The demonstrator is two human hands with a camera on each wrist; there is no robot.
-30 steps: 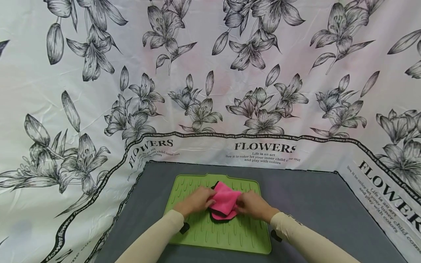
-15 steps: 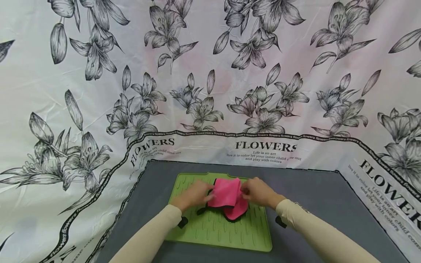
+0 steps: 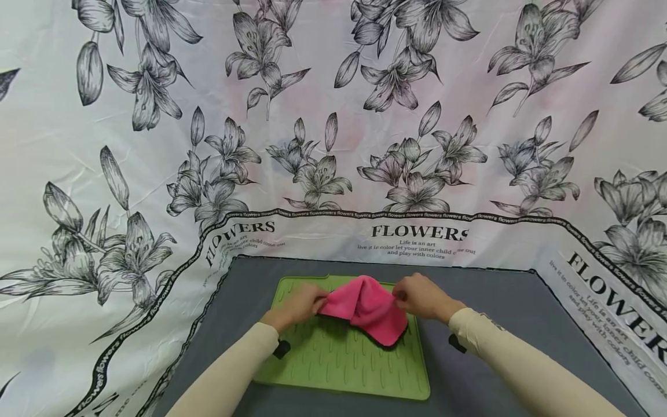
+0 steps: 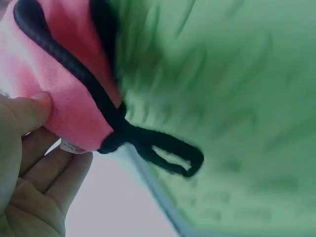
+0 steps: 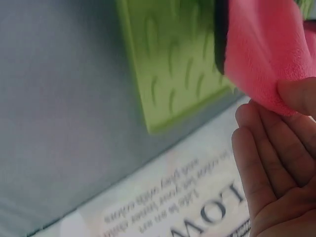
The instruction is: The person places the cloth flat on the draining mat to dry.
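Note:
A pink cloth (image 3: 365,307) with black edging hangs between my two hands above the green ridged mat (image 3: 339,365). My left hand (image 3: 299,304) pinches its left edge between thumb and fingers. In the left wrist view a black hanging loop (image 4: 168,150) sticks out from the cloth's corner, and a small white tag (image 4: 72,147) peeks out beside the fingers. On the other side my right hand (image 3: 423,295) pinches the cloth's upper right part, thumb on top, as the right wrist view shows. The middle of the cloth sags in a fold.
The mat lies on a dark grey table (image 3: 495,324). A white curtain (image 3: 312,104) printed with black lilies surrounds the table at the back and sides. Each wrist carries a small black device.
My hands have moved apart, drawing the bunched cloth out wider. The right hand has shifted right and slightly up, the left a little to the left.

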